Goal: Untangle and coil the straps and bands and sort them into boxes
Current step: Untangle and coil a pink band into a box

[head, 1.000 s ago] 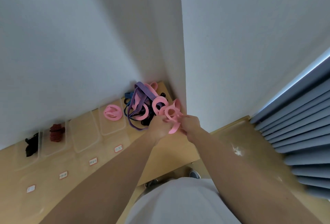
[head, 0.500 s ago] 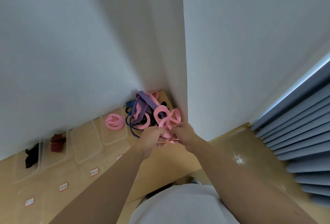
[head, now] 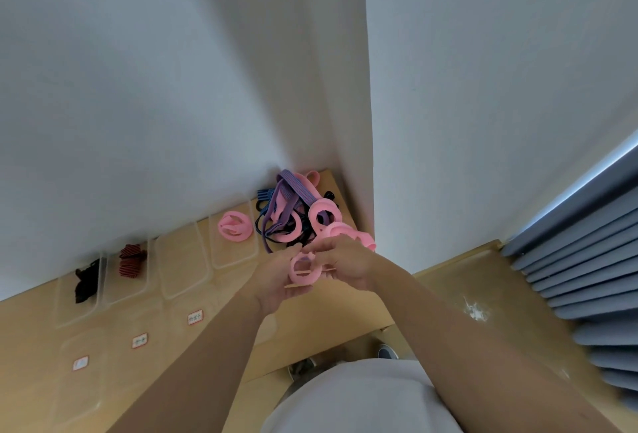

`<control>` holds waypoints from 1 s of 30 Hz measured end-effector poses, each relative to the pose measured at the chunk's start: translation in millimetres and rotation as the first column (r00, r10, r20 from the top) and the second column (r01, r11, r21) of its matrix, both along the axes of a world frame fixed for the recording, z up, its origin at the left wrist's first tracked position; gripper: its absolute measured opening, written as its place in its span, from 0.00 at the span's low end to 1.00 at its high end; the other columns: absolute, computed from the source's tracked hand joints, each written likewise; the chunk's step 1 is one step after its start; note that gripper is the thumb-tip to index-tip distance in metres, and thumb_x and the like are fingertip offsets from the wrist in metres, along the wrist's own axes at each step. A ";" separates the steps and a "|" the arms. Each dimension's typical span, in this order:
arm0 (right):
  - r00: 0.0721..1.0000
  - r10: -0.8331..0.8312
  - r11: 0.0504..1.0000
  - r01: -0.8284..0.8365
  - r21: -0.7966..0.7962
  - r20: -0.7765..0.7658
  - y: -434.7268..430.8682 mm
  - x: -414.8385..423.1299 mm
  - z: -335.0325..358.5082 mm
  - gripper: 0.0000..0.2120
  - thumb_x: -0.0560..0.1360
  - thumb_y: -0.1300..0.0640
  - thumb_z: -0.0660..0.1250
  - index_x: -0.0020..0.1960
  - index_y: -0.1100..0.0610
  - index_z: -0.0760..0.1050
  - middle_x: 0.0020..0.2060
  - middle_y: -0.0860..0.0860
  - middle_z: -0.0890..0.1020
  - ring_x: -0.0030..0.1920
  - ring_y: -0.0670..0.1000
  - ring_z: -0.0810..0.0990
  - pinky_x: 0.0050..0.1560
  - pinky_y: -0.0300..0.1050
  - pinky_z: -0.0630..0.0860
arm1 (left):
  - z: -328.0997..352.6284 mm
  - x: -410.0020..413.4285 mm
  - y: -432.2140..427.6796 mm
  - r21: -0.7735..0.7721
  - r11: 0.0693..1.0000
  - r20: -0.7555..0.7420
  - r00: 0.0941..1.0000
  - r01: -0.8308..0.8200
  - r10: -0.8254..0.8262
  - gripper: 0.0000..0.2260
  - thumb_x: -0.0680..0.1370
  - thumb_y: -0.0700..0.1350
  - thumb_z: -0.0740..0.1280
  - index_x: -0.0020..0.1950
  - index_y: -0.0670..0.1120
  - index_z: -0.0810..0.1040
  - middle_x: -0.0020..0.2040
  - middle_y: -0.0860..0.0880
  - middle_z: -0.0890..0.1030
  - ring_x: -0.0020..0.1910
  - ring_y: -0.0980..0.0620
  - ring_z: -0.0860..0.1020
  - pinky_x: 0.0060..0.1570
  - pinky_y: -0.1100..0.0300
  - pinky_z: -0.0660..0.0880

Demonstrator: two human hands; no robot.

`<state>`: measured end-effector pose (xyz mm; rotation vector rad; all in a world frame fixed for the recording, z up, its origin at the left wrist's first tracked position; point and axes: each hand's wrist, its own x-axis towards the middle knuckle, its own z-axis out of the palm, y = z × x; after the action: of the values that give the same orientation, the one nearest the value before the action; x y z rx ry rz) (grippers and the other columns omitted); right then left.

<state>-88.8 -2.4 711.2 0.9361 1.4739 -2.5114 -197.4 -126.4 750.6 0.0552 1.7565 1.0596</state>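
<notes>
The soft pink elastic band (head: pixel 303 268), wound into a small ring, sits mid-frame between both hands, above the pale wooden bench (head: pixel 310 322). The left hand (head: pixel 278 282) cradles it, fingers curled to its lower edge. The right hand (head: pixel 348 263) pinches its upper side, just below the tangled heap of pink and purple straps (head: pixel 293 211). It looks light, floppy and springy, so the grip is probably best across the windings. A second ago both hands were higher, against the heap, and the loops were looser.

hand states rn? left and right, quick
left hand: fingers and thumb curled round the coiled pink band, holding it.
right hand: pinches the same band from the other side.
</notes>
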 end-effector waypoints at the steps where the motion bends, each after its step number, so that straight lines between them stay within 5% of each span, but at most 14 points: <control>1: 0.999 0.038 0.999 -0.038 -0.008 -0.013 -1.0 1.4 2.0 0.15 0.74 0.69 0.69 0.60 0.61 0.80 0.52 0.56 0.84 0.51 0.51 0.84 0.50 0.42 0.80 | 0.3 0.0 -1.8 0.001 1.000 0.008 1.000 -0.010 0.010 0.13 0.83 0.51 0.65 0.59 0.44 0.82 0.48 0.45 0.87 0.45 0.47 0.83 0.47 0.49 0.82; 7: 0.997 0.053 0.998 -0.052 0.022 -0.050 -7.9 8.1 4.0 0.15 0.73 0.72 0.69 0.56 0.58 0.79 0.52 0.56 0.81 0.50 0.53 0.83 0.50 0.44 0.82 | 1.4 -0.6 -12.5 0.030 0.993 0.041 0.993 -0.114 0.113 0.08 0.84 0.44 0.65 0.56 0.42 0.80 0.46 0.48 0.82 0.43 0.49 0.82 0.40 0.55 0.79; 13: 0.991 -0.125 0.992 0.125 -0.010 -0.037 2.8 11.0 10.3 0.08 0.76 0.63 0.71 0.55 0.59 0.77 0.41 0.52 0.85 0.39 0.48 0.83 0.42 0.41 0.79 | 6.2 4.3 -14.1 0.138 0.983 0.054 0.992 -0.123 0.117 0.12 0.84 0.41 0.63 0.64 0.36 0.78 0.51 0.44 0.85 0.54 0.46 0.81 0.58 0.46 0.77; 16: 0.988 -0.144 0.989 0.145 0.015 -0.060 12.9 13.1 13.6 0.11 0.74 0.60 0.75 0.55 0.62 0.80 0.46 0.57 0.87 0.42 0.53 0.83 0.40 0.41 0.75 | 16.0 4.3 -11.9 0.249 0.958 0.070 0.989 -0.142 0.128 0.10 0.84 0.40 0.61 0.58 0.38 0.81 0.51 0.43 0.85 0.54 0.46 0.82 0.64 0.44 0.74; 21: 0.984 -0.163 0.981 0.169 0.096 -0.068 16.4 5.4 26.8 0.09 0.76 0.55 0.73 0.53 0.60 0.83 0.52 0.58 0.86 0.45 0.53 0.84 0.40 0.40 0.77 | 27.0 -2.6 -11.2 0.399 0.858 0.150 0.946 -0.323 0.287 0.12 0.83 0.40 0.62 0.63 0.36 0.77 0.51 0.43 0.85 0.50 0.46 0.82 0.59 0.47 0.77; 23: 0.986 -0.149 0.982 0.157 0.102 -0.079 13.3 -3.4 35.3 0.11 0.79 0.54 0.70 0.53 0.61 0.84 0.50 0.57 0.87 0.45 0.54 0.83 0.41 0.40 0.76 | 33.3 -3.0 -10.5 0.460 0.791 0.176 0.915 -0.403 0.364 0.08 0.84 0.39 0.61 0.57 0.39 0.79 0.49 0.45 0.86 0.48 0.48 0.83 0.54 0.51 0.79; 27: 0.989 -0.134 0.969 0.143 0.201 -0.059 13.5 -23.7 48.2 0.14 0.80 0.53 0.68 0.54 0.64 0.83 0.48 0.59 0.86 0.45 0.53 0.81 0.42 0.43 0.74 | 49.7 -5.3 -13.6 0.553 0.685 0.183 0.871 -0.474 0.455 0.12 0.84 0.39 0.61 0.49 0.45 0.84 0.55 0.42 0.83 0.56 0.44 0.81 0.64 0.46 0.74; 30: 0.988 -0.140 0.963 0.152 0.222 -0.069 18.4 -32.3 51.1 0.14 0.80 0.53 0.68 0.54 0.64 0.83 0.48 0.57 0.87 0.46 0.54 0.84 0.48 0.47 0.79 | 55.9 -10.9 -21.1 0.589 0.634 0.183 0.847 -0.501 0.499 0.08 0.84 0.39 0.61 0.57 0.41 0.79 0.56 0.44 0.84 0.55 0.47 0.83 0.60 0.48 0.76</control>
<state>-121.0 16.0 762.3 1.0555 1.8014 -2.5237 -208.4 -147.5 806.5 -0.0345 1.3618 2.0344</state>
